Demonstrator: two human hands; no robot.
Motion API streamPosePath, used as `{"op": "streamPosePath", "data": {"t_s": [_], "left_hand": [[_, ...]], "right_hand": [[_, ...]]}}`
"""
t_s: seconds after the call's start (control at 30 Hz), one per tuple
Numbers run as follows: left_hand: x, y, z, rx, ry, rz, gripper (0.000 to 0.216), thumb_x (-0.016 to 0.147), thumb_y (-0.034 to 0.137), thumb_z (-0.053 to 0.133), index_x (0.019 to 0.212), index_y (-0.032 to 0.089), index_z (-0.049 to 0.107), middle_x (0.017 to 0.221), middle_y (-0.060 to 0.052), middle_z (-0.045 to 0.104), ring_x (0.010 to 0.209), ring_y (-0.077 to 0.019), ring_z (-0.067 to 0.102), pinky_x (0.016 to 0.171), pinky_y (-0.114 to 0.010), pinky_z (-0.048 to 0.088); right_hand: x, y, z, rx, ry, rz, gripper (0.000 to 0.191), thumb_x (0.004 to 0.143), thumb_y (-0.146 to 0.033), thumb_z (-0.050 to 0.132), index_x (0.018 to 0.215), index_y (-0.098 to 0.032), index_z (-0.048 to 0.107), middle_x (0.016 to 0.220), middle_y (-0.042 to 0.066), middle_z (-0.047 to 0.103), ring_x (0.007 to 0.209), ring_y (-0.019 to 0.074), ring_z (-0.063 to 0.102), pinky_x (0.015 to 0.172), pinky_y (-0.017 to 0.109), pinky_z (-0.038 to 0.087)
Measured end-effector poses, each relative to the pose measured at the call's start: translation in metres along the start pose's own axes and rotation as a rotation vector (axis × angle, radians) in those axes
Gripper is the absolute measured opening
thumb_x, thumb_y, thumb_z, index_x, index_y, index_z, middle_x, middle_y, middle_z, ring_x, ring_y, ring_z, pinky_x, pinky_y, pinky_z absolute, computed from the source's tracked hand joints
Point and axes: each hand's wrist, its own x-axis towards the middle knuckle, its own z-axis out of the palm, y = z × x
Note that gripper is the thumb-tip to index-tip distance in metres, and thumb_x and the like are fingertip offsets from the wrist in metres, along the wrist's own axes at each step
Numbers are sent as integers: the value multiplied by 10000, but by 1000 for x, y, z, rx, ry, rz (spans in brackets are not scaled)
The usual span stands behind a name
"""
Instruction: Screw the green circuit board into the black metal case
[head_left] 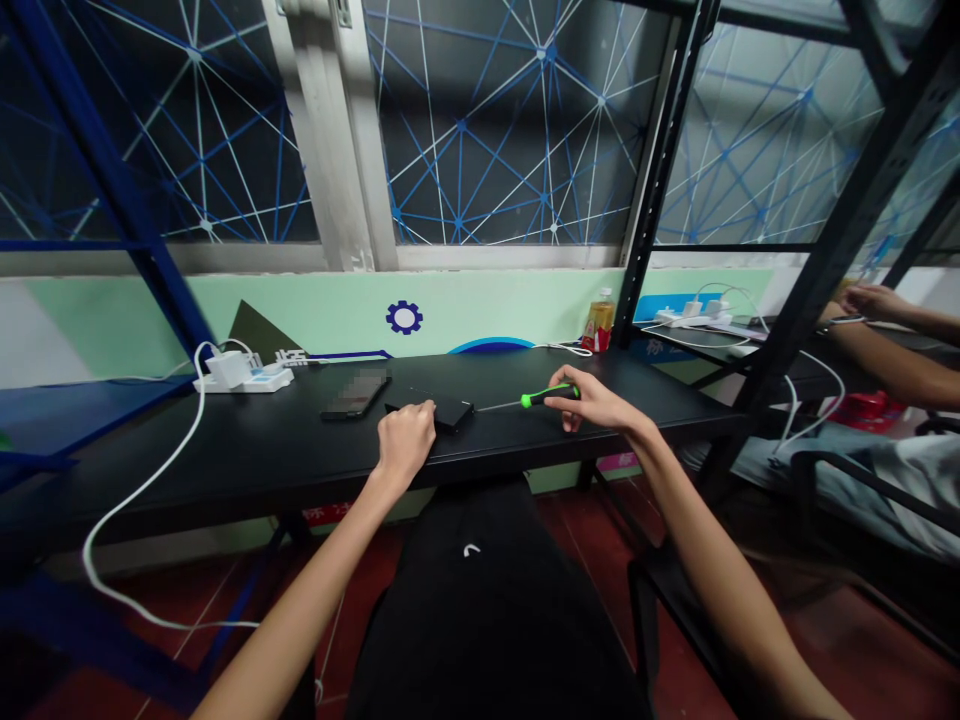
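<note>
On the black table near its front edge lies a flat black box-shaped device [452, 412], with a small light mark on its right end. My left hand [406, 440] is closed around the left part of this device, so that part is hidden. A screwdriver [534, 398] with a green and black handle is in my right hand [589, 400], fingers wrapped round the handle. Its thin metal shaft points left, and the tip meets or nearly meets the device's right end; contact is too small to tell.
A phone [356, 393] lies left of the device. Farther left stands a white power strip [247, 375] with plugs and a trailing cable [142, 490]. A drink bottle [600, 322] is at the back right. Another person's arm [885, 350] is beyond the black rack post [817, 240].
</note>
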Motion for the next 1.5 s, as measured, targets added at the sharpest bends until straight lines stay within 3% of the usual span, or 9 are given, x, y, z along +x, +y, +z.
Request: {"op": "streamPosePath", "data": {"t_s": [0.23,0.33,0.47,0.57,0.83,0.97,1.13,1.3,1.5], "left_hand": [[0,1,-1,-7,-16,-8,365,1002,225,355,996,166,716,838,-131,750,791,-275,716,552,-283,317],[1,1,-1,3,-16,-4,368,1006,235,353,988,164,714,841,-128,751,789,-270,715,547,-281,312],[1,2,1,7,-15,1,395,1017,241,333,978,166,718,844,-126,750,792,-273,716,544,-287,305],[1,2,2,5,-18,1,390,1017,240,340,984,169,722,854,-126,751,784,-274,716,545,-288,308],[1,2,1,-6,-22,12,393,1010,234,343,1013,154,728,857,-153,745,755,-284,713,570,-293,373],[1,2,2,-14,-23,8,398,1013,241,340,1014,153,728,869,-155,745,746,-282,713,573,-296,383],[1,3,1,-11,-45,19,402,1019,248,327,1044,157,718,892,-146,747,762,-298,718,569,-299,378],[2,2,2,-6,-52,25,383,1013,238,344,1030,169,720,917,-144,754,781,-308,720,569,-301,368],[3,2,3,-27,-20,15,363,1005,237,376,992,176,733,885,-132,761,771,-313,720,564,-309,339]], "right_hand": [[15,6,9,-434,327,47,607,891,-704,448,537,-212,420,415,-15,445,453,134,506,512,255,371],[20,16,10,-486,431,32,583,881,-698,453,573,-202,463,512,-7,467,565,144,486,554,258,335],[19,22,2,-376,318,32,474,693,-632,724,840,-203,584,663,-33,533,607,131,450,555,241,332],[15,20,-4,-290,261,74,486,626,-588,790,842,-200,593,650,-41,527,583,119,422,527,234,309],[20,21,2,-534,354,146,624,835,-729,512,505,-199,513,531,15,486,591,148,454,554,274,298],[16,20,1,-450,327,118,484,754,-669,668,769,-189,616,652,3,572,630,150,518,553,247,345],[8,13,2,-198,66,200,502,717,-545,774,1001,-219,518,471,-124,371,384,89,354,389,204,247],[18,19,14,-86,154,143,454,783,-604,695,907,-199,531,532,-53,520,374,86,428,329,193,285],[28,40,15,63,251,98,466,754,-584,730,965,-194,590,552,-70,489,400,82,467,310,173,306]]}}
